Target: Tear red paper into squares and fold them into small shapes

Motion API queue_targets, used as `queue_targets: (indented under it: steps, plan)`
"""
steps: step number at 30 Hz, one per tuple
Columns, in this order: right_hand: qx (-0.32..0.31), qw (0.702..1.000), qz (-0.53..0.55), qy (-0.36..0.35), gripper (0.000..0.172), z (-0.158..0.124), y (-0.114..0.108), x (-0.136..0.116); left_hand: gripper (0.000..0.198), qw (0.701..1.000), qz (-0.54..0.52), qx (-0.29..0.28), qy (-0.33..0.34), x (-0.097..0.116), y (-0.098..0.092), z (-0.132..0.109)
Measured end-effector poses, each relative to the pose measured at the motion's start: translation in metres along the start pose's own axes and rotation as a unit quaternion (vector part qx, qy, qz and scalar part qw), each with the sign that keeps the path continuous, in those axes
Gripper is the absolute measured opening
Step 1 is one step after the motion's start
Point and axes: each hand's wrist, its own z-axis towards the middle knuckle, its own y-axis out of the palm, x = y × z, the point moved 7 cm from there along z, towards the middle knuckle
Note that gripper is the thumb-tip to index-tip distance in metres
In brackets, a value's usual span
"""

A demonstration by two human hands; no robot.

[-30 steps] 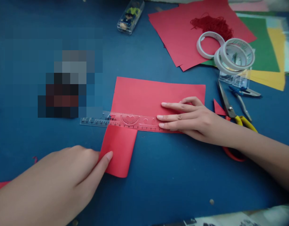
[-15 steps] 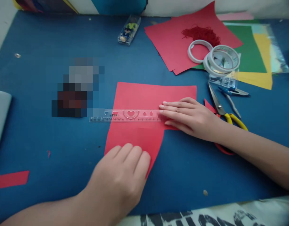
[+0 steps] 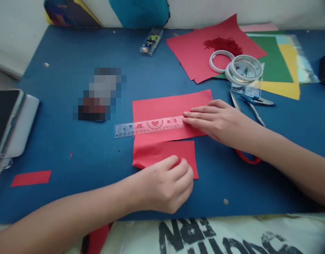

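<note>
A sheet of red paper [image 3: 162, 104] lies under a clear plastic ruler [image 3: 154, 125] with cut-out shapes. My right hand [image 3: 226, 121] is open, its fingers stretched flat over the ruler's right end and the paper. Below the ruler the lower part of the sheet [image 3: 151, 151] is parted from the upper part on the right, still joined at the left and buckled there. My left hand [image 3: 170, 187] is closed on this lower part; the thumb is hidden beneath the curled fingers.
Scissors [image 3: 248, 157] lie partly under my right forearm, near a compass [image 3: 259, 101]. Tape rolls [image 3: 247, 67], red yarn [image 3: 223, 45] and coloured sheets [image 3: 273, 60] are at the back right. A red strip [image 3: 31, 178] and a device [image 3: 6, 120] are on the left.
My left hand has moved right, pulling the lower part of the paper; the split from the right edge is longer. Sheet and ruler have turned slightly. The head view has shifted.
</note>
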Motion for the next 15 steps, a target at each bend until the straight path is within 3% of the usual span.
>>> queue_targets:
  steps: [2,4,6,8,11,15]
  plan:
    - [-0.020,0.999,0.026,0.006,0.043,0.002,0.005,0.000,0.017,0.999,-0.010,0.010,-0.039,-0.013,-0.017,-0.004]
    - [-0.040,0.998,0.044,0.002,0.049,0.004,0.010,-0.002,0.018,0.986,0.002,0.001,-0.165,-0.043,-0.033,-0.015]
    - [-0.052,0.997,0.057,-0.003,0.054,0.006,0.013,-0.003,0.030,0.950,0.086,-0.059,-0.294,-0.075,-0.038,-0.033]
    - [-0.056,0.996,0.073,0.000,0.057,0.008,0.013,-0.004,0.043,0.901,0.157,-0.152,-0.374,-0.099,-0.032,-0.050]
    - [-0.048,0.992,0.117,0.023,0.048,0.010,0.010,-0.004,0.034,0.882,0.169,-0.239,-0.371,-0.107,-0.015,-0.058]
    - [-0.006,0.972,0.224,0.069,0.037,0.009,-0.002,-0.007,0.033,0.862,0.136,-0.282,-0.398,-0.096,-0.008,-0.059]
